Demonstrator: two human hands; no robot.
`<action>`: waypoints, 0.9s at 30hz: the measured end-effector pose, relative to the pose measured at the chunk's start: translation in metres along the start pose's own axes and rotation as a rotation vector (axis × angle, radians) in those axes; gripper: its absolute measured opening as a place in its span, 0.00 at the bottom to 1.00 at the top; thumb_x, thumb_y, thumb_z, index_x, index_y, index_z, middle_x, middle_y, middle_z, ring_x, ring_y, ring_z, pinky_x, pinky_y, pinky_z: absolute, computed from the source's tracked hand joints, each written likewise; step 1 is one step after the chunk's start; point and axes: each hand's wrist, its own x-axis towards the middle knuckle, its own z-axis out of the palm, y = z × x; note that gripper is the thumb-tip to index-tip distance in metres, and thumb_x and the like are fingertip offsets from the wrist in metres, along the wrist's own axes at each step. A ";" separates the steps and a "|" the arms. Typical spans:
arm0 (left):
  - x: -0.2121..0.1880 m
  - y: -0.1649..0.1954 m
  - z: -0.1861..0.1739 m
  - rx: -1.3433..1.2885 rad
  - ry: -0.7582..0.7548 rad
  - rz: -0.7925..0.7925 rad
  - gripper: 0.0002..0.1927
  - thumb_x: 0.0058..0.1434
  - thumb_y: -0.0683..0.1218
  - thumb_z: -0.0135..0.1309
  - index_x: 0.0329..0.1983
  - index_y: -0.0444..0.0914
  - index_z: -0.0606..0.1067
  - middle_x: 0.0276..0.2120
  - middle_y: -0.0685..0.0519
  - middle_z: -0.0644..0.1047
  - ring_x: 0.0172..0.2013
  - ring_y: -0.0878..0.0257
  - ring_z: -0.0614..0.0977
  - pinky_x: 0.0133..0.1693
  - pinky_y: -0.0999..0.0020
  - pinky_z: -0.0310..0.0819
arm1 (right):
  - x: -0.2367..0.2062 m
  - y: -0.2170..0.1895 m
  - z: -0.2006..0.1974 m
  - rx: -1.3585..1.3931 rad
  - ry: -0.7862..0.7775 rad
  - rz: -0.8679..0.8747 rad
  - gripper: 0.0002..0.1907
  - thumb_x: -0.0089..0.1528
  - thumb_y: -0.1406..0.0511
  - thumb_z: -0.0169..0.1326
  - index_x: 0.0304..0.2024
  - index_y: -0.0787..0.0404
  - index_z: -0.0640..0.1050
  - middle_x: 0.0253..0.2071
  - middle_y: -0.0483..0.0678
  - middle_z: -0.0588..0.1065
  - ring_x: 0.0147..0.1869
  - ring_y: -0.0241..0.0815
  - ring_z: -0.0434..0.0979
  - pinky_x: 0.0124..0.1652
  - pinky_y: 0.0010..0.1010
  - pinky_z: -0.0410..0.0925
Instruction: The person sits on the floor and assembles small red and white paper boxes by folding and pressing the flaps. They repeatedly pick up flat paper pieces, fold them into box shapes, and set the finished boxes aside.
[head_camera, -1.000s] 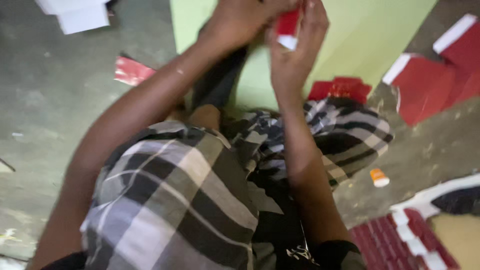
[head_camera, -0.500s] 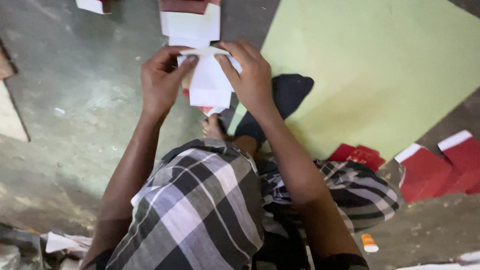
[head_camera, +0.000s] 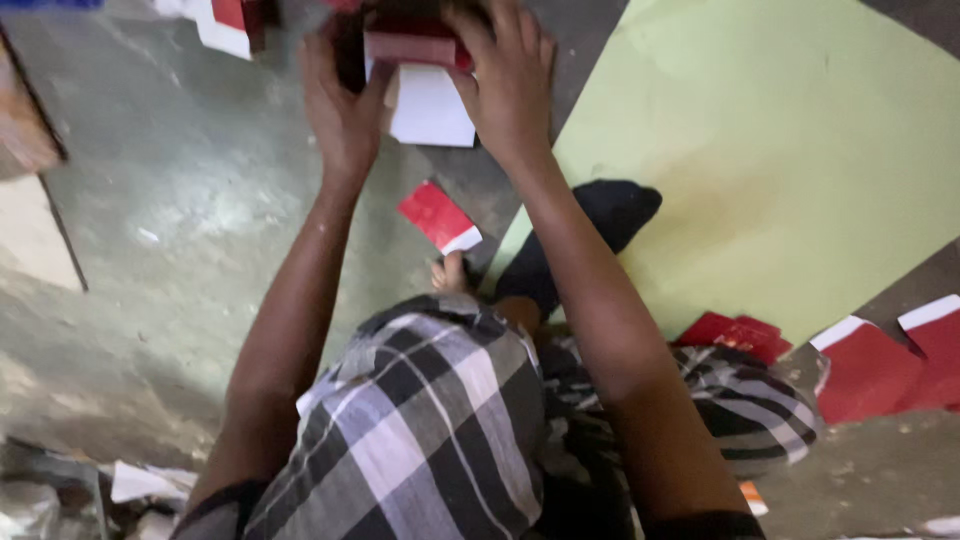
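Both my left hand (head_camera: 342, 105) and right hand (head_camera: 510, 85) are closed on a red-and-white folded card piece (head_camera: 425, 85), held above the concrete floor (head_camera: 190, 220) beside the green sheet's (head_camera: 780, 150) edge.

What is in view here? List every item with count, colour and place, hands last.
folded card piece: one, white with a red top, held between both hands at top centre.
loose card piece: one, red with a white edge, on the floor below the hands.
red card pieces: at least three, red with white edges, on the floor at right.
large sheet: one, pale green, spread on the floor at right.
floor: grey concrete, left side.
checked cloth: one, black, grey and white, over the lap.
left hand: grips the folded piece's left side.
right hand: grips its right side.
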 end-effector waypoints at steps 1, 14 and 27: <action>0.001 0.001 0.000 0.100 -0.020 0.001 0.23 0.68 0.37 0.64 0.65 0.34 0.71 0.54 0.46 0.73 0.56 0.57 0.76 0.57 0.62 0.73 | 0.002 -0.001 -0.004 0.018 -0.010 0.018 0.22 0.62 0.64 0.63 0.60 0.50 0.77 0.66 0.42 0.71 0.67 0.49 0.67 0.63 0.45 0.59; -0.015 0.041 -0.022 -0.568 -0.488 -0.393 0.23 0.68 0.37 0.46 0.67 0.37 0.65 0.59 0.52 0.73 0.60 0.62 0.75 0.64 0.69 0.69 | -0.027 -0.029 -0.038 0.447 -0.126 0.105 0.27 0.63 0.67 0.61 0.65 0.59 0.70 0.61 0.55 0.70 0.64 0.58 0.74 0.58 0.42 0.70; -0.006 -0.016 -0.051 -0.151 -0.308 -0.267 0.20 0.75 0.35 0.48 0.69 0.36 0.68 0.61 0.49 0.76 0.62 0.57 0.77 0.66 0.65 0.71 | -0.095 -0.048 -0.028 0.190 -0.155 -0.085 0.16 0.67 0.59 0.63 0.55 0.50 0.74 0.56 0.41 0.71 0.58 0.46 0.78 0.55 0.39 0.71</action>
